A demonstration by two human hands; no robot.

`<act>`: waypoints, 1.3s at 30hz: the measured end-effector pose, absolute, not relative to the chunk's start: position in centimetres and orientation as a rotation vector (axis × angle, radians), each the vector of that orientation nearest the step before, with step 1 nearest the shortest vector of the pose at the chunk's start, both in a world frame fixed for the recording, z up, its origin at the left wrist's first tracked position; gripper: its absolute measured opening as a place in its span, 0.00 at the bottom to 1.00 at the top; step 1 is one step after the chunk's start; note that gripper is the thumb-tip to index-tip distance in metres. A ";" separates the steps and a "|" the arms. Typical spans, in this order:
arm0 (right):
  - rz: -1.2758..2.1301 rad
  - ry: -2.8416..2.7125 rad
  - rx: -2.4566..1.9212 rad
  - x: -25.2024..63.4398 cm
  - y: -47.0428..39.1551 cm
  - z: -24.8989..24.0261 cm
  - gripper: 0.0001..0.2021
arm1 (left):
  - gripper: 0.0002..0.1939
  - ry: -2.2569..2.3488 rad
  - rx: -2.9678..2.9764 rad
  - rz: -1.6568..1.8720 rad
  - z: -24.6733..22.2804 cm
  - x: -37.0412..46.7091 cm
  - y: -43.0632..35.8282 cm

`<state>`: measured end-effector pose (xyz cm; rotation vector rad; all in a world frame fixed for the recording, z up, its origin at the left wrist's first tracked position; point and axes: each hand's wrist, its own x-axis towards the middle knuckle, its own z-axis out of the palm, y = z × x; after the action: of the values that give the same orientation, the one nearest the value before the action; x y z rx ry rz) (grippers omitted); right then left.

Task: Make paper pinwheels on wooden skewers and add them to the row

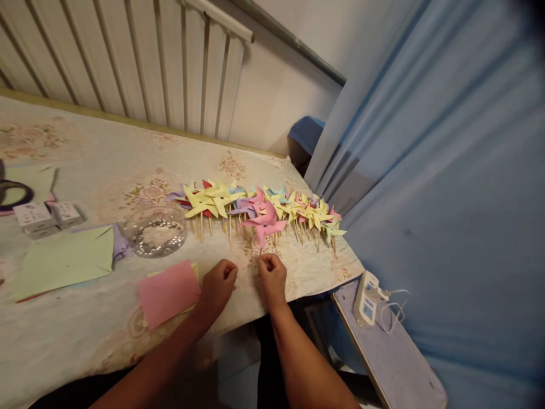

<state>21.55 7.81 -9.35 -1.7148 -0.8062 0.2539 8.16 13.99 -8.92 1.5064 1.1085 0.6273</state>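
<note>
Right hand: your right hand [272,275], at centre, has thumb and fingers pinched narrow on the thin stick of the pink pinwheel [264,225].
Pink pinwheel: just above that hand, in front of the others and overlapping some of them.
Left hand: your left hand [219,281] is curled in, fingers narrow; you cannot tell whether it holds anything. It is beside the pink paper [168,295], lower left of centre.
In the way: a row of pinwheels [221,199] on sticks spans the centre, just beyond your hands.
Papers: a green sheet [68,264] tops a stack at left; dark-handled scissors [17,194] show at the left edge.
Dish: the clear round dish [154,211], left of centre, holds small shiny pieces [175,243].
Boxes: small white boxes [33,216] at left; their print is too blurred to read.
Lower right: a white power strip [366,298], with a plug and cable in it, lies on the bench [395,358].
Right side: the blue curtain [447,199] hangs beside the flowered tablecloth [97,187].
</note>
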 end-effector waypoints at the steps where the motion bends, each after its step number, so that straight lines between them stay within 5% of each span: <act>1: 0.218 -0.766 -1.731 22.6 7.6 -9.1 0.07 | 0.11 1.111 1.515 0.619 -8.9 8.2 14.0; 14: -0.107 -0.451 -1.887 33.1 -0.3 -13.3 0.12 | 0.12 0.920 2.309 0.619 -10.9 7.3 12.0; 21: -0.079 -0.458 -1.895 33.5 -2.3 -14.6 0.14 | 0.14 0.889 2.713 0.345 -11.1 7.0 11.0; 39: -0.065 -0.479 -1.890 34.0 -1.7 -15.4 0.13 | 0.15 1.274 2.774 0.132 -9.9 8.1 10.0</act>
<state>34.02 -1.67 -15.40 -1.8901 -0.4787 -0.0652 8.14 10.03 -9.94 2.7737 1.2738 0.1323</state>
